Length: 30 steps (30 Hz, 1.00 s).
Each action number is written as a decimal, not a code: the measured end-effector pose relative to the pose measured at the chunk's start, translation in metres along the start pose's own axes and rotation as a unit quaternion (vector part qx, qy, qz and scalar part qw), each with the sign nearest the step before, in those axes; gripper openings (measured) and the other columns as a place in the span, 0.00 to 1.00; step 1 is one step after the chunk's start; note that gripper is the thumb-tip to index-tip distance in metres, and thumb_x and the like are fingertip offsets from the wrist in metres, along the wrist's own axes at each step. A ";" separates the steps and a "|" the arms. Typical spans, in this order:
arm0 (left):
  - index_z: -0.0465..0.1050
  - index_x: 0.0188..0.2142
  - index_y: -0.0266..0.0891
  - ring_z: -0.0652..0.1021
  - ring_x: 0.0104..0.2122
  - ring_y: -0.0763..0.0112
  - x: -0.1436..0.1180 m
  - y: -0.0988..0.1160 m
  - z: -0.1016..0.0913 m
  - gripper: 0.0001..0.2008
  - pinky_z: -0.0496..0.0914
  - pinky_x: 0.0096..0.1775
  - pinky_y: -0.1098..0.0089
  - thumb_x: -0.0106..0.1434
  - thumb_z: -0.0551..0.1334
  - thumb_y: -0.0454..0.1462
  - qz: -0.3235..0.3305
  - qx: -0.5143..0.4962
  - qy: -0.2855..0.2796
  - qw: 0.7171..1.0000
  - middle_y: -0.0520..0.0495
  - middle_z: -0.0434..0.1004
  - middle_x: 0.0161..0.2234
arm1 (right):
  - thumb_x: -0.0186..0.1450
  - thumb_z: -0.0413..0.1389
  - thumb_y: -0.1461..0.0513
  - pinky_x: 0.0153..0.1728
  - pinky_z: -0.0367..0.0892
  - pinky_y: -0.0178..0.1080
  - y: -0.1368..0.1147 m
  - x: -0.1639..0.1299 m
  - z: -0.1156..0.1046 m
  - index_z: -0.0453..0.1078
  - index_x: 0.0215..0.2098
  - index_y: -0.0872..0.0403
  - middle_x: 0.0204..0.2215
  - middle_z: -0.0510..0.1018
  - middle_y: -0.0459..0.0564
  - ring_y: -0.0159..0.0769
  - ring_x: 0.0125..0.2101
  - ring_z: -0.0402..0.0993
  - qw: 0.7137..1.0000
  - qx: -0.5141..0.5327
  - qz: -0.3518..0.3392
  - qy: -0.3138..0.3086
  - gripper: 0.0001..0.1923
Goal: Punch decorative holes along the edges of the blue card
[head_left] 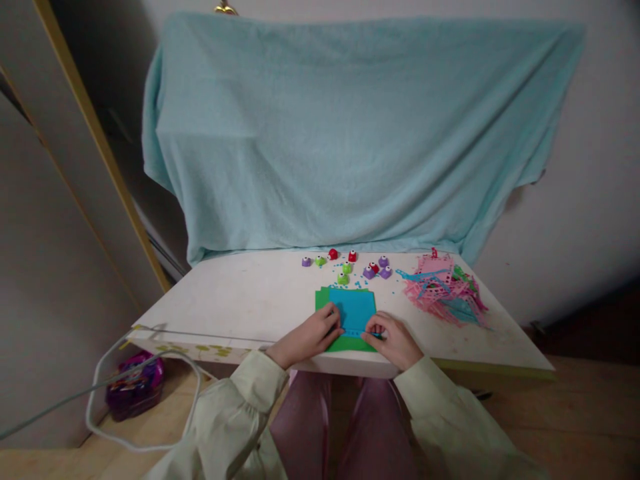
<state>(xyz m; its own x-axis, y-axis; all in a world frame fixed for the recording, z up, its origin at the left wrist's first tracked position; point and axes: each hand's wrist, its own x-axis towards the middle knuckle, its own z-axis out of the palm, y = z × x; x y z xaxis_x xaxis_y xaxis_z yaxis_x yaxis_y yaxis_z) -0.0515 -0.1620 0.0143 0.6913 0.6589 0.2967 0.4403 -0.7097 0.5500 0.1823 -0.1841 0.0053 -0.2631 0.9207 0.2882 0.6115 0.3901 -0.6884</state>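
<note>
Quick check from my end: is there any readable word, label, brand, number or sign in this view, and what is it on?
None can be read.
Blue sheet and green sheet under the left hand and right hand: no print visible.
Small craft punches: any markings are too small to tell.
Pink and blue paper scraps: only punched holes, no text.
Purple container on the floor: too blurred to read.

Towel-draped wall (590, 167); wooden floor (575, 413)
</note>
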 end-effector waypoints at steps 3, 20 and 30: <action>0.65 0.40 0.39 0.69 0.39 0.66 0.001 -0.004 -0.002 0.07 0.66 0.45 0.64 0.68 0.53 0.40 -0.006 -0.015 -0.007 1.000 0.45 0.62 0.39 | 0.58 0.59 0.62 0.30 0.62 0.36 0.001 0.000 0.000 0.68 0.25 0.52 0.25 0.70 0.45 0.34 0.28 0.66 1.000 0.005 -0.008 -0.004 0.05; 0.66 0.40 0.39 0.69 0.38 0.67 0.006 -0.007 -0.005 0.06 0.66 0.44 0.66 0.68 0.53 0.38 0.006 -0.022 -0.054 0.998 0.45 0.62 0.41 | 0.58 0.60 0.65 0.31 0.61 0.35 0.003 0.002 -0.002 0.67 0.25 0.53 0.26 0.69 0.44 0.33 0.29 0.65 0.999 0.010 -0.023 -0.029 0.06; 0.63 0.46 0.39 0.68 0.31 0.71 0.006 -0.018 -0.016 0.12 0.65 0.33 0.72 0.63 0.59 0.36 -0.056 -0.186 -0.059 0.979 0.50 0.65 0.35 | 0.58 0.59 0.65 0.32 0.61 0.36 0.003 0.000 0.000 0.67 0.26 0.52 0.26 0.69 0.45 0.34 0.29 0.65 0.999 0.009 -0.031 -0.017 0.05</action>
<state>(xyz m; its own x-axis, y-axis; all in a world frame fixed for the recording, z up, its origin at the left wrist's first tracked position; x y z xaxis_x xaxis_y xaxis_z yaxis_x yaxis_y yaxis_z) -0.0648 -0.1410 0.0186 0.7224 0.6776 0.1380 0.2923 -0.4801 0.8271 0.1844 -0.1826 0.0035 -0.3264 0.8937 0.3078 0.5798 0.4464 -0.6816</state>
